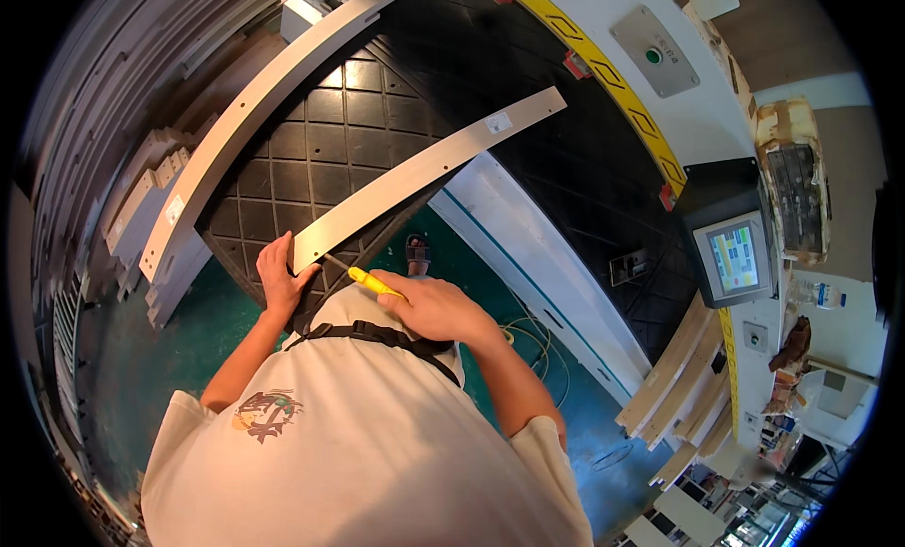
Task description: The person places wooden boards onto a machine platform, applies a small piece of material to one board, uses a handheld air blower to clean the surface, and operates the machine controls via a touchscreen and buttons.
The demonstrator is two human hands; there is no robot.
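A pale wooden board (405,187) with a small label and drilled holes lies across the black grooved work surface (316,123). My left hand (279,281) grips its near end, fingers along the left edge and thumb by the end face. My right hand (434,307) is closed around a yellow-handled tool (370,281) with a thin shaft. The shaft points up and left, its tip close to the board's near right edge, beside a hole. Whether the tip touches the wood I cannot tell. Another long pale board (253,104) rests along the left side of the surface.
Stacked boards (141,203) stand at the left; more wooden pieces (681,368) lie at the lower right. A white machine beam (542,264) runs diagonally right of me. Farther right are a yellow strip (613,80), a green button (653,55) and a touchscreen (733,255). A hose (537,335) lies on the green floor.
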